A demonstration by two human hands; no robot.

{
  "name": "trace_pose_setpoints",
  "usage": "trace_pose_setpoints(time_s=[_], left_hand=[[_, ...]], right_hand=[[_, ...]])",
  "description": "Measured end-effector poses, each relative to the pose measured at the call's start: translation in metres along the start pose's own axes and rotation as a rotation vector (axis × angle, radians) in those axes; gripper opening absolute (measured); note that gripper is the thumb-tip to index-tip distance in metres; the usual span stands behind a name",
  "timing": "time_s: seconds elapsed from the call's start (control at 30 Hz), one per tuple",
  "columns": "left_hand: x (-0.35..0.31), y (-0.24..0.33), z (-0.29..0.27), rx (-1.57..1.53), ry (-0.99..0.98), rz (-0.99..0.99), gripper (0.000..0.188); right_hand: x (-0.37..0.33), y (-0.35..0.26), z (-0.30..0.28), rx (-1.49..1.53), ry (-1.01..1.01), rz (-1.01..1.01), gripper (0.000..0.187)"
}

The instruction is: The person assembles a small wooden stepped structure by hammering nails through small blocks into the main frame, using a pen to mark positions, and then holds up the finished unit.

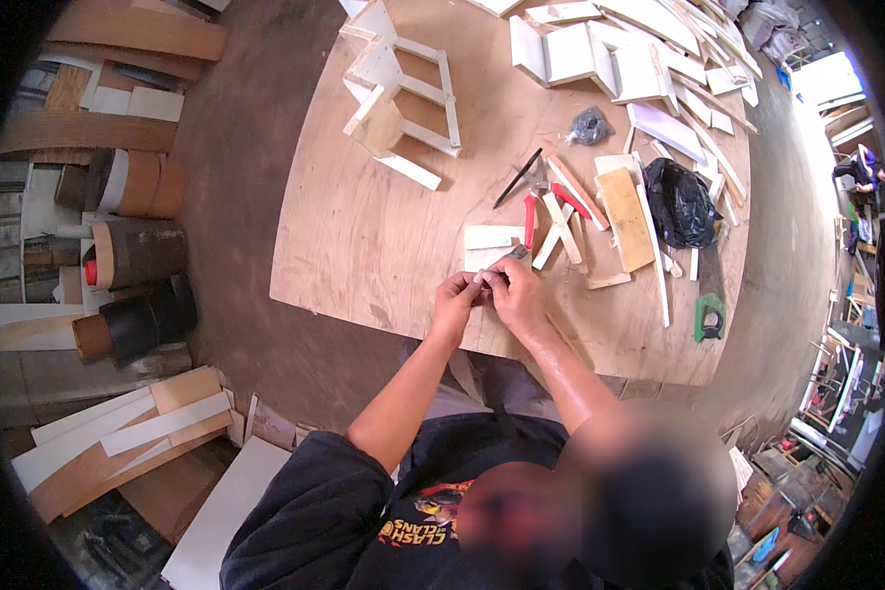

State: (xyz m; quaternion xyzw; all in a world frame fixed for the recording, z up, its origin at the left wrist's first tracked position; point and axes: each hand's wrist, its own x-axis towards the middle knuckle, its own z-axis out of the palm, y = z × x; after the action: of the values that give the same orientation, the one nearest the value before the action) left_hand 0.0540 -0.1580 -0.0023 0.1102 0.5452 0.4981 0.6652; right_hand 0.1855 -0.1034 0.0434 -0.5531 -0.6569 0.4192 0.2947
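L hand (pixel 452 300) & R hand (pixel 514 295) meet nr the near edge of the worktop (pixel 364 251), fingers of both drawn in narrow, tips together; can't tell what, if anything, is pinched b/w them, too small to make out. A dark item (pixel 521 253) pokes out just past R hand; can't tell if it's held or lying there. Just beyond the fingers is a flat white wood pc (pixel 492 239) on the worktop, its near side partly hidden by the hands. To its right, red-handled pliers (pixel 530 222), handles spread, lie w/ a thin black stick (pixel 516 180) beside their head. Next to the pliers, light wood strips (pixel 551 241), some crossed, then a yellowish wood block (pixel 623 221) & a long white strip alongside (pixel 657 261). Further right, a black plastic bag (pixel 680 202), w/ a green-handled saw (pixel 710 318) nr the right edge. Farther out, a small clear bag w/ dark contents (pixel 589 126); a stepped white wood frame (pixel 451 108) far left; another stepped white pc (pixel 570 52) far right, amid loose white boards (pixel 664 128). Off the worktop, to the left: brown floor (pixel 241 197), dark & brown rolls (pixel 147 251), stacked boards (pixel 162 428).
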Motion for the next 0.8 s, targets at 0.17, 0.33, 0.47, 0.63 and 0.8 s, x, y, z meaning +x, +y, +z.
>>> trace_pose_setpoints(time_s=[0.17, 0.33, 0.47, 0.63, 0.8], left_hand=[[-0.008, 0.028, -0.002, 0.802, 0.060, 0.625, 0.024], [-0.003, 0.026, -0.004, 0.819, 0.135, 0.622, 0.019], [0.002, 0.023, -0.007, 0.781, 0.154, 0.689, 0.019], [0.014, 0.012, -0.013, 0.703, 0.170, 0.717, 0.013], [0.033, 0.016, -0.019, 0.638, 0.276, 0.677, 0.015]], right_hand=[[0.005, -0.005, -0.002, -0.130, -0.035, -0.034, 0.013], [0.006, -0.004, 0.008, -0.074, 0.037, -0.060, 0.013], [0.005, -0.004, 0.011, -0.033, 0.022, -0.061, 0.012], [0.003, 0.004, 0.013, -0.005, 0.031, -0.117, 0.012], [-0.012, 0.003, -0.011, -0.112, 0.122, -0.060, 0.016]])
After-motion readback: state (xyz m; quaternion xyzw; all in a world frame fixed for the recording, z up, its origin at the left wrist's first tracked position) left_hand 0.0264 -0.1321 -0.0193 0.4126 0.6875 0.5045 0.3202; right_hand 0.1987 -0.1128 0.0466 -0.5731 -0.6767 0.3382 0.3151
